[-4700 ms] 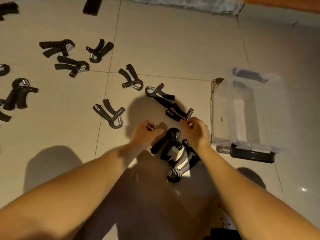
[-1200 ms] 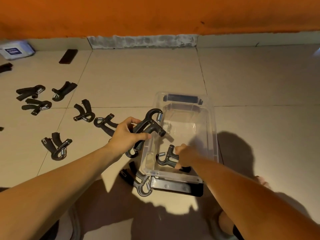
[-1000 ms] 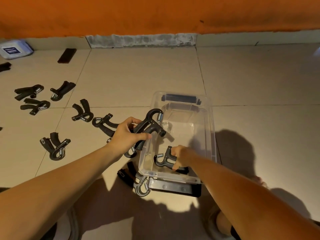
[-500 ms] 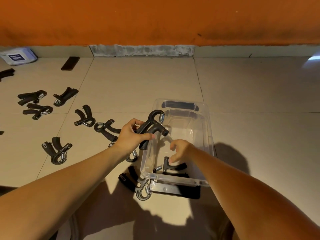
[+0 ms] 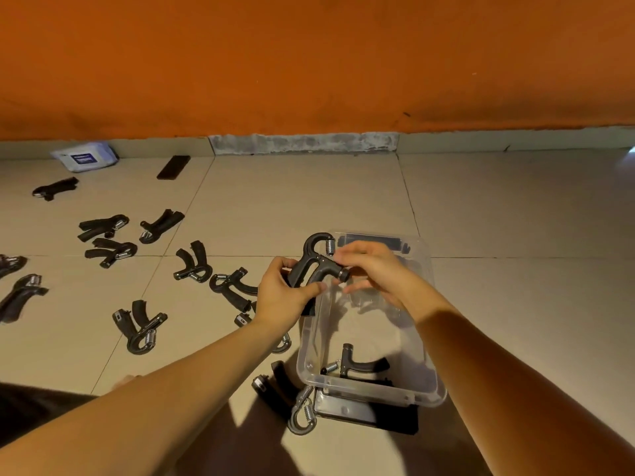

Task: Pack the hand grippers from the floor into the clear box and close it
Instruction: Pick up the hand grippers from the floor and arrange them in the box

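Both hands hold one hand gripper over the clear box

The left hand (image 5: 281,293) is closed round the handles of a black hand gripper (image 5: 318,266); the right hand (image 5: 374,269) pinches its knob end, above the far-left rim of the clear box (image 5: 371,395). Another gripper (image 5: 359,364) lies inside, near end. More grippers (image 5: 139,326) lie scattered left on the beige tiled floor (image 5: 515,304), below an orange wall (image 5: 309,63).

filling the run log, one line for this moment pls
stage: packing | left hand + right hand: holding hand gripper over clear box | in box: one gripper | lid: off
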The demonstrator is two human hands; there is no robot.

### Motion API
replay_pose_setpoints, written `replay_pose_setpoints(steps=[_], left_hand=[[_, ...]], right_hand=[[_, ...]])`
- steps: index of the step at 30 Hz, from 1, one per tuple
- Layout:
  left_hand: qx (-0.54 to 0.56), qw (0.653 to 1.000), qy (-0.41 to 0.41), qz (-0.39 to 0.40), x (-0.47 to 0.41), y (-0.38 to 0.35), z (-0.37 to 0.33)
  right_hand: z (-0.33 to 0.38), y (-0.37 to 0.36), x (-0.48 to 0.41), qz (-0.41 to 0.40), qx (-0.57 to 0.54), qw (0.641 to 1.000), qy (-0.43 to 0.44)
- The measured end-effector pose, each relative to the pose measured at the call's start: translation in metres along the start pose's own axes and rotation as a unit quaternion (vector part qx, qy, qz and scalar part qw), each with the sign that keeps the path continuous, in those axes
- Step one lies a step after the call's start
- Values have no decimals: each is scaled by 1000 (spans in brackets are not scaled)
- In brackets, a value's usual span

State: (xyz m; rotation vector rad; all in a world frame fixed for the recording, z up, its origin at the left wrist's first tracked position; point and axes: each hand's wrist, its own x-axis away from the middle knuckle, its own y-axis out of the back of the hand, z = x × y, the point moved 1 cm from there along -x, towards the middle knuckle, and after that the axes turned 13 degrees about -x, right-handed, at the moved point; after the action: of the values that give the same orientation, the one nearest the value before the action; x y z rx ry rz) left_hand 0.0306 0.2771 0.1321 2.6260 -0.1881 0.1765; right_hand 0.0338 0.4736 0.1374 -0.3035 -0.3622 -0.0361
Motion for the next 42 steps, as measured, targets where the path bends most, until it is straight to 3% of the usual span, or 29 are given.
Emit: replay_pose_setpoints(steps=[6, 17, 22, 26, 31, 37, 40, 42], left_hand=[[7, 998, 22, 57, -12, -9, -5], [57, 994, -25, 88, -35, 7, -35], [128, 989, -7, 69, -43, 14, -44], [194, 979, -2, 56, -45, 19, -50], [257, 964, 23, 65, -46, 25, -46], [201, 974, 48, 91, -48, 25, -47], [94, 991, 37, 91, -46, 26, -52], [79, 993, 45, 72, -48, 26, -54]], right_hand=[[-2, 14, -5, -55, -4, 998, -5], [5, 25, -7, 6, -6, 1000, 4], [6, 17, -2, 41, -190, 981, 11], [-6, 12, 1, 125, -246, 959, -71], [-11, 5, 5, 145, -274, 945, -107], [-12, 5, 4, 104, -256, 957, -87], [-10, 8, 1, 73, -133, 988, -28], [-6, 8, -2, 49, -48, 998, 12]])
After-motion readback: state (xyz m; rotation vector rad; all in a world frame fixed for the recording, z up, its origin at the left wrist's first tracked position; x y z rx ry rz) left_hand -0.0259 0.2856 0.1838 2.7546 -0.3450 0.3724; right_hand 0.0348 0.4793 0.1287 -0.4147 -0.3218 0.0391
